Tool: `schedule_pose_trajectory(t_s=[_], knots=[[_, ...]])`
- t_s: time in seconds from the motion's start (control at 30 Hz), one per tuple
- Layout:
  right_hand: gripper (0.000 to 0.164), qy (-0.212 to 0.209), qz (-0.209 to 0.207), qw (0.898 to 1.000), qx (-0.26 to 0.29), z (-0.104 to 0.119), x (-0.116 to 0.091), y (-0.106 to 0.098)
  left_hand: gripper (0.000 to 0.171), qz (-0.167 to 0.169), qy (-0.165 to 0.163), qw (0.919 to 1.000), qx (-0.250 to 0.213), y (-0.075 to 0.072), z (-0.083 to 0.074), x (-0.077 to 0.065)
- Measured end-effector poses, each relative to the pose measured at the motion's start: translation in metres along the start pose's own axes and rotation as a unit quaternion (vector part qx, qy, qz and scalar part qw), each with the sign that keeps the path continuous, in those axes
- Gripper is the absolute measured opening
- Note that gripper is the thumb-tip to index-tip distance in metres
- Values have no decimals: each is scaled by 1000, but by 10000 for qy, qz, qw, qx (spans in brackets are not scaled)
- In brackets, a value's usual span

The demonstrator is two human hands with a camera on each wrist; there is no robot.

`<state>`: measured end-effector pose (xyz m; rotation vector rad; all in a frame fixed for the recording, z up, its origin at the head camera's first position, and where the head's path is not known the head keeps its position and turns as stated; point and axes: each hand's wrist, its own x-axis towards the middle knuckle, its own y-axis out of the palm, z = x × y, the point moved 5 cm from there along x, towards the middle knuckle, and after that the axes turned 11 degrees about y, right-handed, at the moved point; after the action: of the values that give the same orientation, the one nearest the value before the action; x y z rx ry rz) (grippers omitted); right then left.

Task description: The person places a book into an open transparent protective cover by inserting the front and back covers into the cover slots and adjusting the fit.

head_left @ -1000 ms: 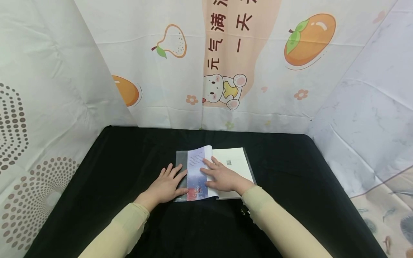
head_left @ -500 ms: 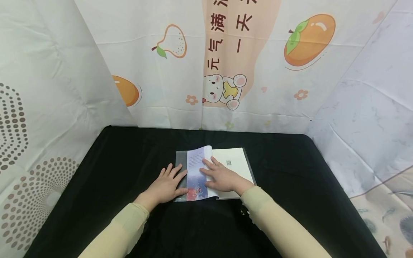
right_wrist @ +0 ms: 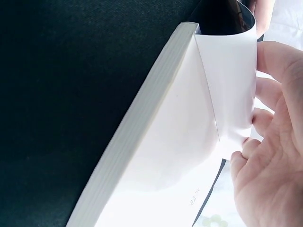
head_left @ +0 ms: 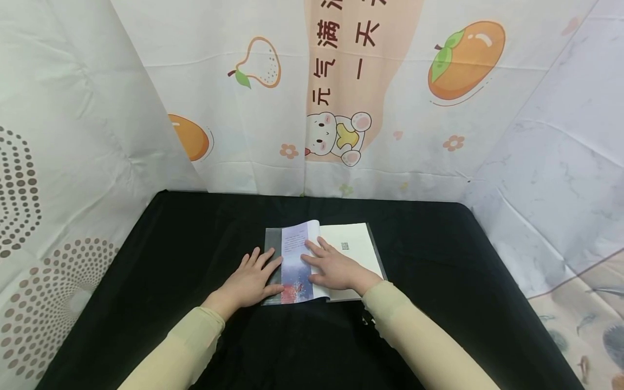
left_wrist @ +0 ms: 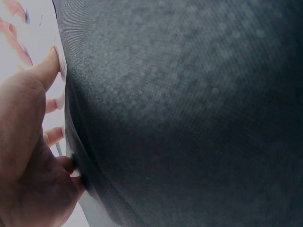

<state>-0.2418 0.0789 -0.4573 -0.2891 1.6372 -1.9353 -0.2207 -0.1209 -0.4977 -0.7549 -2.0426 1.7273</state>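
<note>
A thick book (head_left: pixel 356 233) lies on the black cloth in the head view, its cover turned to the left. The white page on its right bears a small square code. A purple-blue cover flap (head_left: pixel 296 257) with a red patch and a white tree lies on the left, beside a strip of clear plastic cover (head_left: pixel 273 236). My left hand (head_left: pixel 251 279) rests with spread fingers on that strip, thumb at the flap's edge. With fingers extended, my right hand (head_left: pixel 336 270) presses on the white part by the flap. In the right wrist view the cover (right_wrist: pixel 232 75) bows up from the page block (right_wrist: pixel 142 113).
Black cloth (head_left: pixel 205 233) covers the table. A white printed curtain (head_left: pixel 414 151) hangs behind it, with more curtains at both sides. By the right sleeve a small dark and white item (head_left: pixel 368 318) is partly hidden.
</note>
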Motion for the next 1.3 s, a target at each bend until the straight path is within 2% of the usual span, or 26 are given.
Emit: schedule_pose_trajectory(t_s=[0.7,0.93,1.3], knots=[[55,43,-32,9992,-386,2,3,3,77,-6,18,10000,9,1,1,0],[55,95,56,9976,-689,0,6,11,77,-36,71,10000,-6,1,2,0],[56,31,66,9988,-481,-1,6,12,75,-112,76,9999,-41,0,1,0]])
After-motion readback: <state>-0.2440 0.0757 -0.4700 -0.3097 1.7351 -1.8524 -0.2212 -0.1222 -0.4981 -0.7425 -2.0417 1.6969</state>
